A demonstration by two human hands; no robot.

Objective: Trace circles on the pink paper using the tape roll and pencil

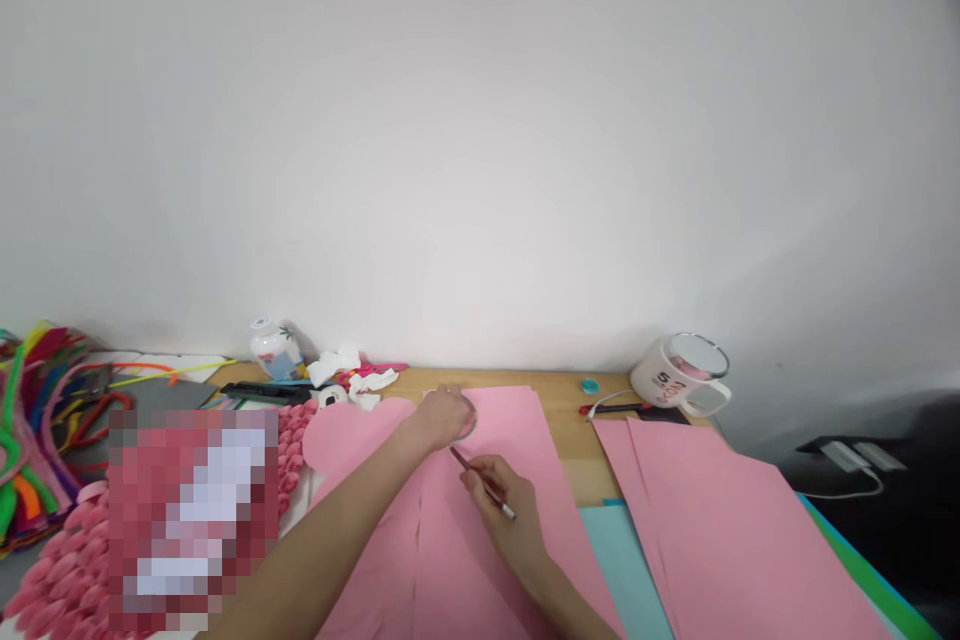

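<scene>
Pink paper sheets [480, 560] lie in front of me. My left hand [441, 417] is closed over a small round disc [468, 417] near the sheet's far edge, pressing it to the paper. Part of the disc is hidden under the fingers. Just below it, my right hand [506, 505] pinches a dark pencil [484, 483] with a white end. The pencil's tip points up and left, close to the disc's lower edge. To the left, a pink paper piece with a scalloped edge [345, 430] is partly covered by my left forearm.
Colourful fuzzy strips [37, 440] and a pink bumpy item [75, 540], partly pixelated, are at left. A white bottle [276, 350] and crumpled tissue [334, 362] stand by the wall. At right are a lidded mug [667, 380] and more pink sheets [727, 520].
</scene>
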